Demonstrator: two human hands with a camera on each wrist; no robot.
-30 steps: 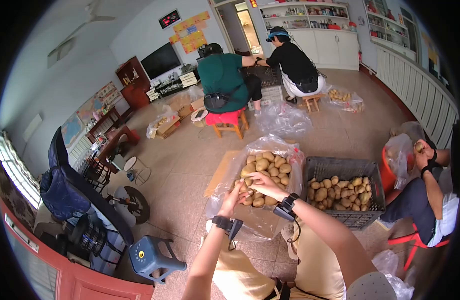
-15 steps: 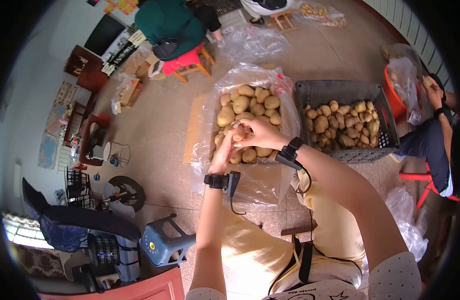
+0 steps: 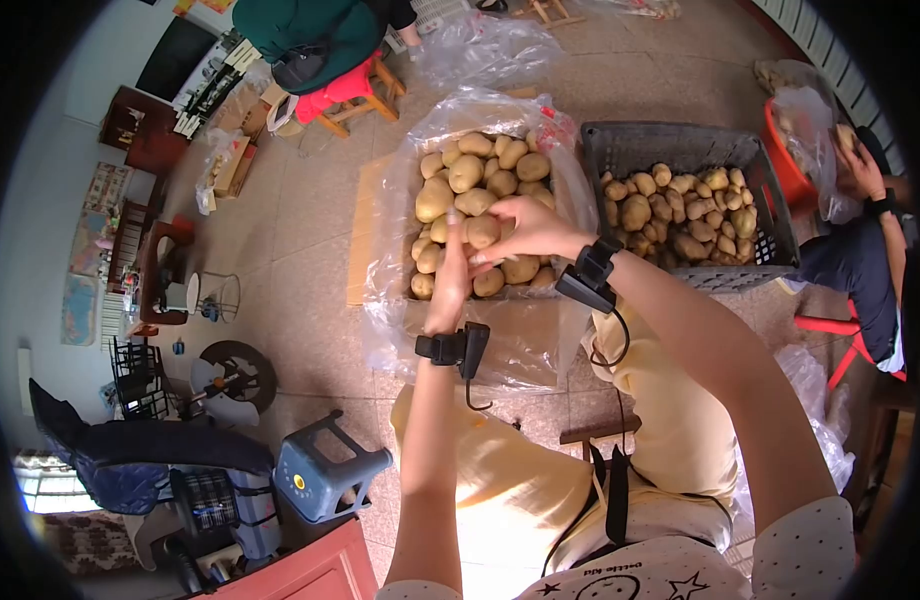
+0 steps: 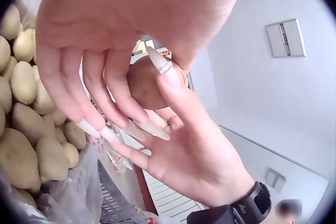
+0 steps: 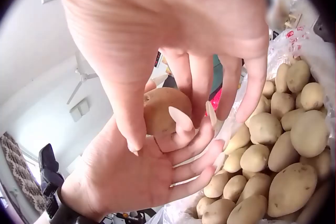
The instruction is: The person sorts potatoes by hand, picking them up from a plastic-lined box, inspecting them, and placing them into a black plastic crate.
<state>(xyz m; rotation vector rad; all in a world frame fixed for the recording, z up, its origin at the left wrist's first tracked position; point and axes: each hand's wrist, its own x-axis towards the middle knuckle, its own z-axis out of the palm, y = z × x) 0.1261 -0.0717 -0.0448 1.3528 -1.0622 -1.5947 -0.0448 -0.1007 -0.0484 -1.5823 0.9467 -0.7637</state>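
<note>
Over the bagged potatoes (image 3: 467,172), both hands hold one potato (image 3: 482,232) between them. My left hand (image 3: 450,280) is on its left side, with fingers curled about it. From the right, my right hand (image 3: 538,230) grips it, its thumb lying across the potato's skin (image 4: 144,90) in the left wrist view. The right wrist view shows the tan potato (image 5: 167,109) between the right thumb and the left fingers. Long pale nails tip the fingers of both hands. Part of the potato is hidden behind the fingers.
A black plastic crate (image 3: 680,143) of potatoes stands right of the clear plastic bag (image 3: 385,310). Beyond it sit an orange-red tub (image 3: 785,165) and another person's hands (image 3: 865,170). A blue stool (image 3: 330,465) is at lower left; a person in green (image 3: 315,40) sits ahead.
The head view has tipped downward, bringing the bag and crate larger into view. Both hands, earlier low over the potatoes at the bag's near side, now hold one potato between them.
</note>
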